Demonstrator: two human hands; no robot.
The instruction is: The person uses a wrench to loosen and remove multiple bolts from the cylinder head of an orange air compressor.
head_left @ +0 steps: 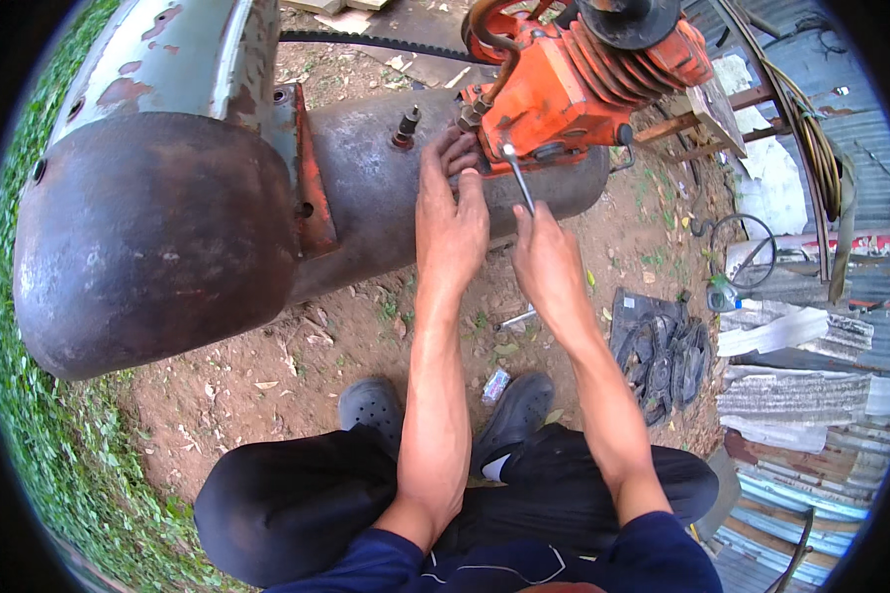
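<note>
An orange compressor pump (564, 99) with cooling fins sits on a dark steel tank (376, 188). My right hand (546, 259) is closed round the handle of a wrench (521, 181), whose upper end meets the lower side of the pump. My left hand (452, 212) is beside it, its fingers curled in at the pump's base just under a pipe fitting (473, 114). What those fingers pinch, if anything, is hidden. A short dark valve (405, 127) stands upright on the tank, left of my left hand.
A larger rusty tank (158, 237) lies at the left. A black belt (376, 42) runs to the red pulley wheel (499, 25). On the dirt are a metal rod (517, 318), a small packet (496, 385) and black rubber scraps (663, 356). Corrugated sheets (801, 395) lie at the right.
</note>
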